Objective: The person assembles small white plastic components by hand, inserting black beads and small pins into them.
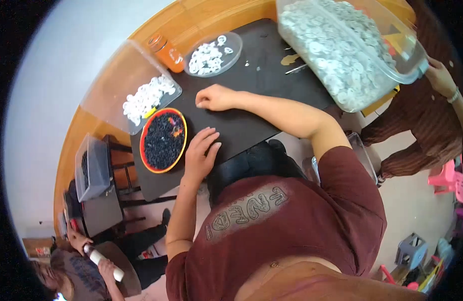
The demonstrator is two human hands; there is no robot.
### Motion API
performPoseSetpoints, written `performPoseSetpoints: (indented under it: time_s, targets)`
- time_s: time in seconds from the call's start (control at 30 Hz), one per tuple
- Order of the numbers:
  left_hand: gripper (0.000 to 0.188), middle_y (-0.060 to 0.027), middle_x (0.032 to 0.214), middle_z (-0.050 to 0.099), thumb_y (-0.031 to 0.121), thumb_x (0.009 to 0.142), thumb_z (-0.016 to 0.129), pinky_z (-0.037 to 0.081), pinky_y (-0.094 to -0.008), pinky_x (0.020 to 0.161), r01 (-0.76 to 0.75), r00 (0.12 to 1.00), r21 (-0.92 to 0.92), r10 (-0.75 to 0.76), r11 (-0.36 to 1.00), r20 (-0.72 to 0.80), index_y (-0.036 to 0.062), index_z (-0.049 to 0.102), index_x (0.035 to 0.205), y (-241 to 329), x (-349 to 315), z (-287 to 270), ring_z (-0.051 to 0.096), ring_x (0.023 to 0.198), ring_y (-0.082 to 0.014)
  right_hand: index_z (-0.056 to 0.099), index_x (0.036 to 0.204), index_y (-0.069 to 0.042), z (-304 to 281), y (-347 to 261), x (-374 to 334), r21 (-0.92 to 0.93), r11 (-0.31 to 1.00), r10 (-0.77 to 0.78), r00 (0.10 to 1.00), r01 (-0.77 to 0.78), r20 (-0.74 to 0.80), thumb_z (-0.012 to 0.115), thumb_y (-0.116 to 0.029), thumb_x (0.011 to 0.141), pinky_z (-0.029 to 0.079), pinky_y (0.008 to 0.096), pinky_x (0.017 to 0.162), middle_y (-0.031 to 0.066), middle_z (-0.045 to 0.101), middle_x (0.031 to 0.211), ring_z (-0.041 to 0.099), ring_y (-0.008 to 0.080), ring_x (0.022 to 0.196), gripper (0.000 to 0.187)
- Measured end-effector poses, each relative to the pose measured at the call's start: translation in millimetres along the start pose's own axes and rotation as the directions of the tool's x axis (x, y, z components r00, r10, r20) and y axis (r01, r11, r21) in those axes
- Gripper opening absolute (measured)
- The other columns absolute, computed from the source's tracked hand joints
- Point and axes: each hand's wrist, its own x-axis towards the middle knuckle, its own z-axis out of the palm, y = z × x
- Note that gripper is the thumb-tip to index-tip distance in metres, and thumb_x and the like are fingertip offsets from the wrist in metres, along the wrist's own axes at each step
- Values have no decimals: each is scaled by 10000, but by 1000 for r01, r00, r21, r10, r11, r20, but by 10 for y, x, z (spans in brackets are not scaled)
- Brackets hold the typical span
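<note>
My left hand [202, 153] lies at the near edge of the dark table [241, 125], its fingers loosely stretched and apart with nothing in them. Just left of it stands an oval bowl [163, 142] with a red and yellow rim, full of small black pieces and a few orange and pink bits. Farther out, my right hand [217, 98] rests on the tabletop with its fingers curled together. Whatever its fingertips may hold is hidden. Beyond both hands are a clear box [106, 95] of small white pieces [146, 98] and a clear round dish [235, 54] with similar white pieces.
An orange jar [166, 52] stands between box and dish. At the far right is a large clear tub [341, 55] of white round pieces, with another person's hand [440, 78] at its rim. Another person [93, 266] sits at lower left holding a white cylinder [105, 263].
</note>
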Motion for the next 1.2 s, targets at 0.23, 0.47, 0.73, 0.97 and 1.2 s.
performPoseSetpoints:
  time_s: [0.23,0.47,0.73,0.97,1.2]
  targets:
    - [222,-137,1132,668,82,839,691,490,-390,951,56,998,-29,-55,998,33,21,692,1052,-62,-1,156,623,1097,-320,664,998,-61,-32,-233,-91,-133,973,-172,979,186,110,622,-181,883,508,430,820,142,685,955,647,342,929,171]
    - [205,-134,1115,669,80,831,692,483,-402,965,7,999,-14,-7,1000,46,33,700,1031,-51,-19,144,620,1107,-320,685,988,-45,-127,-625,-204,-149,944,-277,953,294,123,623,-181,849,512,441,823,154,701,967,654,353,946,204]
    - [192,-134,1069,693,44,862,671,505,-331,891,145,988,-160,-151,976,-25,5,687,1049,33,256,-111,662,1007,-256,662,994,-78,-603,-1102,-614,-312,924,-173,969,222,177,610,-200,881,519,449,791,125,656,979,639,336,945,174]
    - [176,-139,1017,697,47,856,693,511,-342,878,-247,948,-101,218,964,-231,22,703,1030,634,1328,-318,669,966,-273,655,1022,-53,-1158,-1402,-1654,-357,923,-275,894,143,-354,689,-94,846,538,379,793,117,663,997,652,309,921,184]
    - [274,-168,1075,682,230,879,659,495,-399,910,33,997,133,-42,991,62,32,700,1064,-444,1659,179,639,1026,-334,667,1037,-5,-1699,-1263,-1940,-30,996,48,766,-87,-641,644,-138,916,509,259,681,56,674,900,627,121,759,181]
